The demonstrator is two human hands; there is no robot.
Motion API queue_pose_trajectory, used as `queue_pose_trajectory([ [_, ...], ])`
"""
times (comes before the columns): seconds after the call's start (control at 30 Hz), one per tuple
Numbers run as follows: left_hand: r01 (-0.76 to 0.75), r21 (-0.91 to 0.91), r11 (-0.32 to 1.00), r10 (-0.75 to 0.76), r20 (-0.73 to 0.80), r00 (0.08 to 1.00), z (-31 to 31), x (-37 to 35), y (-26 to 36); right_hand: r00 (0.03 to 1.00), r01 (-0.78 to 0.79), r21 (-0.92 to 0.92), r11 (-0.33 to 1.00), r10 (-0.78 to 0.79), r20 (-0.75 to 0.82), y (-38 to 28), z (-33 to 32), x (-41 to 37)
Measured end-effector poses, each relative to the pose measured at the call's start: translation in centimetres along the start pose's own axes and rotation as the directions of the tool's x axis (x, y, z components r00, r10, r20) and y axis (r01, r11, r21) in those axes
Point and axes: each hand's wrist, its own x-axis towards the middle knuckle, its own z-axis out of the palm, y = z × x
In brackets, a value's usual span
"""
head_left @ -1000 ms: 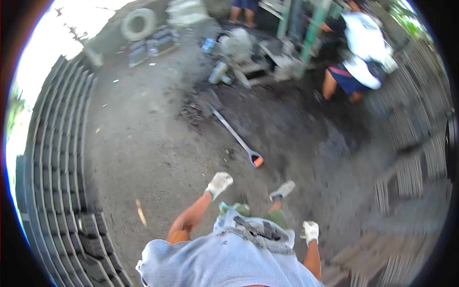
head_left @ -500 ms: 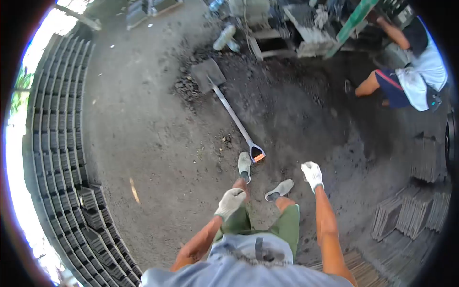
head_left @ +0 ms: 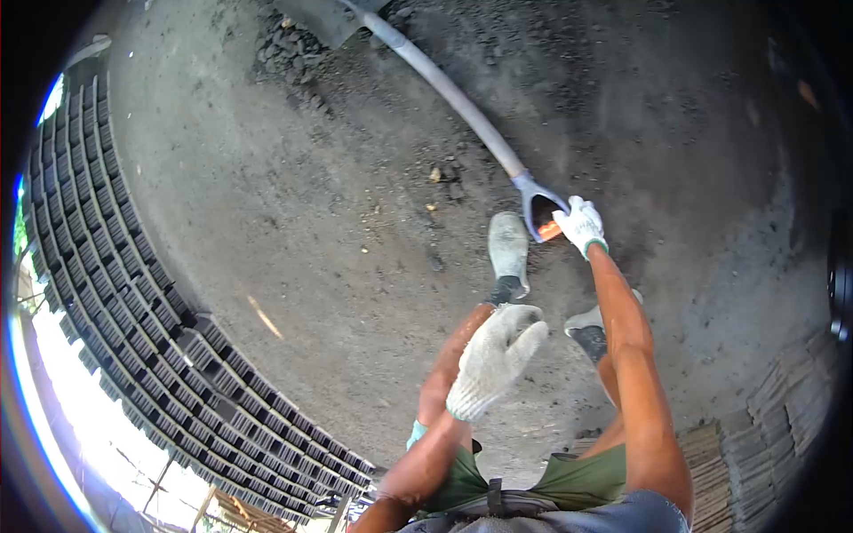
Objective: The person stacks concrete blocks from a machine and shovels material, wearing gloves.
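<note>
A shovel (head_left: pixel 453 98) lies across the dark dirt floor, its blade (head_left: pixel 330 19) at the top edge beside dark lumps. The D-shaped handle (head_left: pixel 526 197) has an orange grip (head_left: pixel 549 231). My right hand (head_left: pixel 582 222), in a white knitted glove, reaches the handle's right side, with its fingers closed round the end of the orange grip. My left hand (head_left: pixel 498 360), in a greyish glove, hangs over my leg, thumb and fingers apart and nothing between them.
Long racks of dark stacked tiles (head_left: pixel 133 302) curve along the left side. More flat stacked pieces (head_left: pixel 711 471) lie at the lower right. A heap of dark lumps (head_left: pixel 289 53) is beside the blade. My shoes (head_left: pixel 508 253) stand close to the shovel handle.
The view has tipped down and come closer to the floor. My right hand has moved to the shovel handle. My left hand has opened. The other person has left the view.
</note>
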Motion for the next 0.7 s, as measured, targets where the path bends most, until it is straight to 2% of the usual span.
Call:
queue_pose_trajectory([
  [0.03,-0.014,-0.011,1.000,0.014,0.005,1.000,-0.1,0.8,-0.2,0.999,-0.030,-0.128,0.991,0.035,0.033,0.5,-0.6,0.7],
  [0.07,-0.028,-0.022,0.999,0.029,0.009,1.000,-0.2,1.3,0.0,0.999,0.008,-0.153,0.988,-0.013,-0.030,1.2,0.0,1.5],
  [0.1,-0.043,-0.033,0.999,0.043,0.013,0.999,-0.2,1.5,0.5,0.988,0.129,-0.200,0.971,-0.143,-0.056,0.6,-0.7,0.8],
  [0.13,-0.107,0.029,0.994,0.108,-0.024,0.994,-0.3,1.5,1.2,0.987,0.136,-0.150,0.979,-0.148,-0.070,-0.7,-1.4,-0.5],
  [0.17,-0.068,-0.041,0.997,0.064,-0.101,0.993,-0.4,1.2,0.9,0.985,0.145,-0.100,0.984,-0.153,-0.083,-2.4,-2.3,-2.3],
  [0.2,-0.051,-0.136,0.989,0.032,-0.140,0.990,0.2,1.8,-0.1,0.992,0.119,-0.005,0.993,-0.119,-0.030,-3.1,-5.5,-4.6],
  [0.23,-0.118,-0.145,0.982,0.083,-0.227,0.970,0.4,3.2,-1.8,0.995,0.097,0.093,0.991,-0.099,0.014,-4.6,-9.5,-7.1],
  [0.27,-0.060,-0.294,0.954,-0.032,-0.300,0.953,0.8,3.4,-0.5,0.997,0.077,0.142,0.987,-0.080,0.014,-5.5,-13.2,-10.0],
  [0.3,-0.017,-0.447,0.894,-0.092,-0.220,0.971,0.7,3.8,-1.1,0.998,0.059,0.191,0.980,-0.062,0.013,-6.3,-16.8,-13.2],
  [0.37,0.144,-0.634,0.760,-0.220,-0.043,0.975,-0.5,3.8,1.7,0.990,0.126,0.199,0.972,-0.110,-0.091,-8.5,-23.5,-19.3],
  [0.43,0.183,-0.854,0.488,-0.184,0.104,0.977,-0.4,4.9,6.5,0.987,0.141,0.191,0.971,-0.123,-0.104,-11.2,-31.4,-25.1],
  [0.47,0.077,-0.869,0.488,-0.132,0.014,0.991,0.0,5.4,11.3,0.962,0.223,0.156,0.962,-0.192,-0.192,-11.5,-33.6,-27.9],
  [0.5,0.061,-0.857,0.512,0.029,0.088,0.996,-0.7,6.3,14.6,0.925,0.301,0.111,0.947,-0.262,-0.274,-11.3,-35.8,-30.3],
  [0.53,0.029,-0.870,0.492,-0.025,0.019,1.000,-1.0,8.3,16.7,0.905,0.325,0.091,0.941,-0.282,-0.319,-11.2,-39.0,-33.0],
  [0.57,-0.010,-0.916,0.402,-0.077,-0.045,0.996,-0.1,10.3,18.9,0.882,0.348,0.069,0.935,-0.302,-0.363,-10.3,-42.1,-35.5],
  [0.63,0.114,-0.840,0.530,-0.135,0.049,0.990,2.6,13.1,19.2,0.920,0.237,0.259,0.936,-0.130,-0.371,-5.2,-46.2,-40.1],
  [0.67,0.066,-0.726,0.685,-0.068,0.027,0.997,5.9,10.3,21.4,0.939,0.152,0.301,0.941,-0.044,-0.340,-1.9,-47.5,-42.2],
  [0.7,0.104,-0.618,0.779,-0.089,0.055,0.994,9.3,6.8,23.9,0.952,0.067,0.340,0.938,0.042,-0.304,1.4,-48.5,-44.4],
])
